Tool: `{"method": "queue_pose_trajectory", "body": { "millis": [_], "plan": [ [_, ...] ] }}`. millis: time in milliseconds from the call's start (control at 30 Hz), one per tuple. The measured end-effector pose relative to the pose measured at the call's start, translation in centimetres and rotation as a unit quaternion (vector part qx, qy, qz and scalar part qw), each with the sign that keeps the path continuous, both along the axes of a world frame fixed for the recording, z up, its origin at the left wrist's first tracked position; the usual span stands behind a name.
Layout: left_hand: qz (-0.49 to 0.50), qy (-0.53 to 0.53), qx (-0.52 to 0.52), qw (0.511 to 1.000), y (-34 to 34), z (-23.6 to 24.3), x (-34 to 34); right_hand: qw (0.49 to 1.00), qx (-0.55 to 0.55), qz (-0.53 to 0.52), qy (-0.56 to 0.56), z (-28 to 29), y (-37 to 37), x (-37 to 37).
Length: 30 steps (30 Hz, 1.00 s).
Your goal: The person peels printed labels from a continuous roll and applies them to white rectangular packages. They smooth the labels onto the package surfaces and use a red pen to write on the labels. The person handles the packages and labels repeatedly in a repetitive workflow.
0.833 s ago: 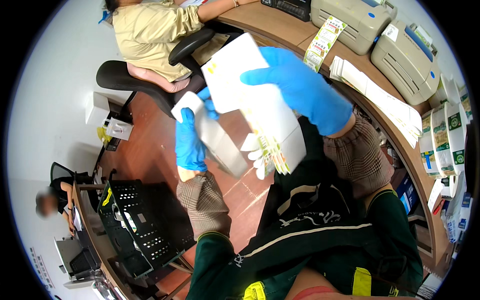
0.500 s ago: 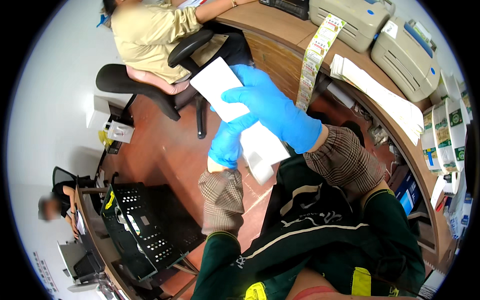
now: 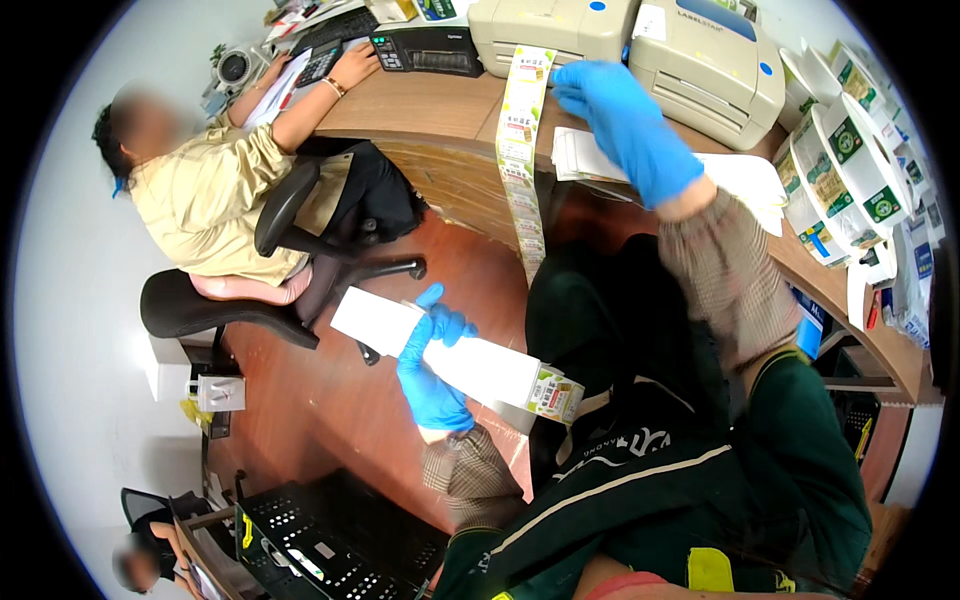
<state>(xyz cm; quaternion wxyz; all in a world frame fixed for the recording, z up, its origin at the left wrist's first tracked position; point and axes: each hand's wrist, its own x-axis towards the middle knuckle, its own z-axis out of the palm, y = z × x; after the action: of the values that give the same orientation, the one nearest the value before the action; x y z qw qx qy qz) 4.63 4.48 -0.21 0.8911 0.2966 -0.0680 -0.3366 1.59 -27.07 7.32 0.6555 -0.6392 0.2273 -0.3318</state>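
Observation:
My left hand (image 3: 437, 365), in a blue glove, is closed around a long white folded strip of labels (image 3: 485, 372). At its lower right end, a printed label (image 3: 555, 394) in green, white and red shows, and a loop of the strip hangs beneath. My right hand (image 3: 625, 125), gloved in blue too, is stretched over the desk by a printed label strip (image 3: 520, 150). Its fingers reach toward the strip's right edge, and I see nothing gripped in them. That strip runs out of a beige label printer (image 3: 550, 35) and hangs down over the desk edge.
A second beige printer (image 3: 705, 80) stands to the right, beside stacked label rolls (image 3: 850, 170). White sheets (image 3: 585, 155) lie at the desk's edge. A co-worker (image 3: 215, 190) sits at the left on a black chair. A black perforated crate (image 3: 335, 535) stands at the lower left.
My right hand has let go of the white strip and moved up and right to the printer. My left hand keeps the strip, now lower. The whole view has turned toward the desk.

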Motion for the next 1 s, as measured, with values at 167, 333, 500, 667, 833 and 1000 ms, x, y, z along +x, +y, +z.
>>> {"method": "queue_pose_trajectory", "body": {
  "millis": [167, 333, 500, 667, 833, 1000],
  "plan": [
    [0.009, -0.011, 0.005, 1.0, -0.3, -0.1, 0.4, 0.987, 0.123, -0.019, 0.098, 0.9, -2.9, 2.2],
    [0.046, -0.003, 0.063, 0.997, 0.1, -0.3, 0.0, 0.997, 0.001, -0.045, 0.055, 0.5, -4.9, 6.0],
    [0.053, -0.019, 0.098, 0.994, 1.0, -1.4, -0.1, 0.957, -0.289, -0.031, -0.018, 5.9, 1.2, 9.3],
    [0.08, -0.083, 0.181, 0.977, 1.6, -1.0, 2.0, 0.947, -0.086, 0.278, -0.136, 12.2, 7.6, 6.9],
    [0.107, -0.228, 0.191, 0.949, 1.2, 1.9, 6.5, 0.917, -0.108, 0.369, -0.102, 19.8, 10.0, 4.8],
    [0.061, -0.297, 0.175, 0.937, -1.1, 6.7, 6.2, 0.899, -0.212, 0.327, -0.202, 24.5, 10.4, 3.7]
  ]
}}
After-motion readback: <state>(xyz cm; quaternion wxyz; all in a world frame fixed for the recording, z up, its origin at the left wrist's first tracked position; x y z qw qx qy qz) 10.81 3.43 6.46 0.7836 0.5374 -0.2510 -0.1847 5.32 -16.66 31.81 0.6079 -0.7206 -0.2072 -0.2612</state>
